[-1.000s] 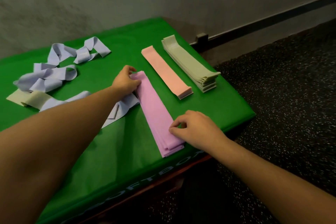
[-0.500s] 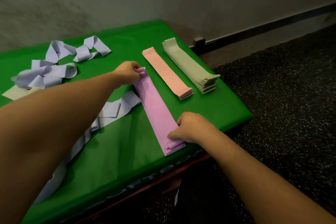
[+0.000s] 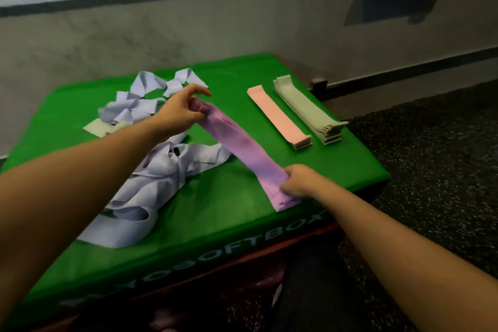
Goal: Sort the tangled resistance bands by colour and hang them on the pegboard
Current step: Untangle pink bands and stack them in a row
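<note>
Both hands are on the flat stack of pink-purple elastic resistance bands (image 3: pixel 244 153), which runs diagonally across the green padded box top (image 3: pixel 336 162). The left hand (image 3: pixel 181 110) pinches the far end between thumb and curled fingers, with the forefinger sticking out above it, and that end looks raised off the green surface. The right hand (image 3: pixel 299 180) grips the near end, fingers curled over the top edge of the stack, close to the front edge of the box.

To the right lies a neat flat stack of salmon-pink bands (image 3: pixel 279 117), and just beside it, further right, a taller stack of sage-green bands (image 3: pixel 310 112), the two lying parallel and slightly apart.

Left of the pink-purple stack sits a loose tangle of pale lavender bands (image 3: pixel 161 170), trailing towards the front edge under the left forearm. A second knot of lavender bands (image 3: pixel 140 102) lies further back near the wall, with a single pale green band (image 3: pixel 98 127) flat beside it.

White lettering (image 3: pixel 242 245) runs along the front face of the green box.
</note>
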Motion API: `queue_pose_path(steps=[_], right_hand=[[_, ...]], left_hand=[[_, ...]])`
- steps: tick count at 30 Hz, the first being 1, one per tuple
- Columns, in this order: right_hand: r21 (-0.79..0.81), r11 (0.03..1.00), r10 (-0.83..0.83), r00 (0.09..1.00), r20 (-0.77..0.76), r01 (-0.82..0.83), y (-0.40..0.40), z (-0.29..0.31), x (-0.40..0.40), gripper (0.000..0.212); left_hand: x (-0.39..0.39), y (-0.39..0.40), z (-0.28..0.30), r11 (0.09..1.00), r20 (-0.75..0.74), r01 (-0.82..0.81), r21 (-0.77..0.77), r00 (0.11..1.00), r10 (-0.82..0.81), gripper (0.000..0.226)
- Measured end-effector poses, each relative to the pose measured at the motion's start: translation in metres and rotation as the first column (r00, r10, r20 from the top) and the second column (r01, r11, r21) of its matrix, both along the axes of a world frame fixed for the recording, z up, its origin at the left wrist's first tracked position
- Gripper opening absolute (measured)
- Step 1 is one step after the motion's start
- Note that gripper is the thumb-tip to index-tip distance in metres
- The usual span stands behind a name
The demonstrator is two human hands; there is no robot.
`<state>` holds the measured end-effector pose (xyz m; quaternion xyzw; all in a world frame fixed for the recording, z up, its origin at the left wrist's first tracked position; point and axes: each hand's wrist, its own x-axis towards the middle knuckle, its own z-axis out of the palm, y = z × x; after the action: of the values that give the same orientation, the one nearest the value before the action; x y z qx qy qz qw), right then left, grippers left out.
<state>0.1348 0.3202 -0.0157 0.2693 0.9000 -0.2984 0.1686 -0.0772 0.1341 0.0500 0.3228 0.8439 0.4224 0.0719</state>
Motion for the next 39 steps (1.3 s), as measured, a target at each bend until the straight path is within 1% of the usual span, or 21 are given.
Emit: queue_pose_path(steps=[2,4,5,7,10,12,14,16,19,21,23,24,25,28,31,34,36,39], right_hand=[[0.028,0.999,0.04,0.999,-0.032,-0.039,-0.001,0.004,0.004,0.039],[0.067,0.995,0.08,0.993,-0.084,-0.075,0.001,0.01,0.008,0.036],[0.092,0.991,0.107,0.988,-0.11,-0.098,0.001,0.013,0.01,0.035],[0.173,0.973,0.184,0.969,-0.164,-0.155,0.004,0.019,0.014,0.028],[0.347,0.905,0.328,0.924,-0.198,-0.247,0.008,0.024,0.02,0.018],[0.421,0.861,0.391,0.901,-0.19,-0.285,0.01,0.022,0.023,0.012],[0.49,0.81,0.436,0.889,-0.136,-0.322,0.011,0.016,0.026,0.013],[0.552,0.758,0.476,0.873,-0.106,-0.346,0.009,0.008,0.027,0.017],[0.665,0.659,0.534,0.841,-0.087,-0.35,0.008,0.0,0.028,0.028],[0.684,0.621,0.548,0.836,-0.028,-0.383,0.007,-0.004,0.029,0.034],[0.684,0.603,0.55,0.835,0.017,-0.411,0.007,-0.007,0.031,0.036],[0.68,0.608,0.549,0.836,0.015,-0.411,0.007,-0.008,0.031,0.035],[0.66,0.639,0.54,0.841,-0.019,-0.395,0.008,-0.007,0.031,0.033],[0.513,0.797,0.445,0.885,-0.14,-0.319,0.014,-0.001,0.027,0.025],[0.424,0.846,0.432,0.881,-0.192,-0.322,0.023,-0.005,0.02,0.017],[0.295,0.915,0.358,0.891,-0.28,-0.275,0.033,-0.005,0.019,0.015],[0.23,0.94,0.314,0.9,-0.304,-0.25,0.039,-0.005,0.023,0.013],[0.207,0.945,0.314,0.886,-0.342,-0.254,0.043,-0.009,0.03,0.012]], left_hand=[[0.01,-0.029,0.001,0.999,-0.018,0.025,-0.028,1.0,-0.025,0.057],[0.023,-0.056,-0.002,0.999,0.019,0.025,-0.038,1.0,-0.024,0.057],[0.03,-0.068,-0.006,0.999,0.01,0.015,-0.046,1.0,-0.015,0.054],[0.047,-0.087,-0.018,0.999,-0.098,-0.007,-0.047,0.995,0.003,0.054],[0.074,-0.104,-0.046,0.999,-0.275,-0.03,0.01,0.961,0.032,0.056],[0.092,-0.109,-0.068,0.998,-0.295,-0.025,0.065,0.954,0.044,0.055],[0.108,-0.112,-0.089,0.995,-0.291,-0.033,0.094,0.955,0.059,0.054],[0.118,-0.114,-0.105,0.995,-0.292,-0.058,0.08,0.953,0.079,0.053],[0.125,-0.112,-0.116,0.996,-0.267,-0.093,-0.01,0.96,0.087,0.057],[0.124,-0.111,-0.12,0.993,-0.25,-0.096,-0.07,0.965,0.075,0.059],[0.121,-0.112,-0.123,0.991,-0.237,-0.09,-0.095,0.969,0.066,0.059],[0.119,-0.113,-0.124,0.991,-0.226,-0.09,-0.101,0.972,0.065,0.06],[0.117,-0.114,-0.125,0.99,-0.217,-0.094,-0.105,0.974,0.07,0.06],[0.11,-0.115,-0.127,0.985,-0.197,-0.106,-0.137,0.977,0.078,0.061],[0.111,-0.115,-0.132,0.986,-0.192,-0.098,-0.136,0.979,0.071,0.067],[0.113,-0.117,-0.136,0.994,-0.213,-0.097,-0.047,0.973,0.085,0.061],[0.113,-0.119,-0.135,0.996,-0.2,-0.089,0.018,0.976,0.091,0.06],[0.111,-0.119,-0.128,0.986,-0.153,-0.13,0.108,0.977,0.146,0.063]])
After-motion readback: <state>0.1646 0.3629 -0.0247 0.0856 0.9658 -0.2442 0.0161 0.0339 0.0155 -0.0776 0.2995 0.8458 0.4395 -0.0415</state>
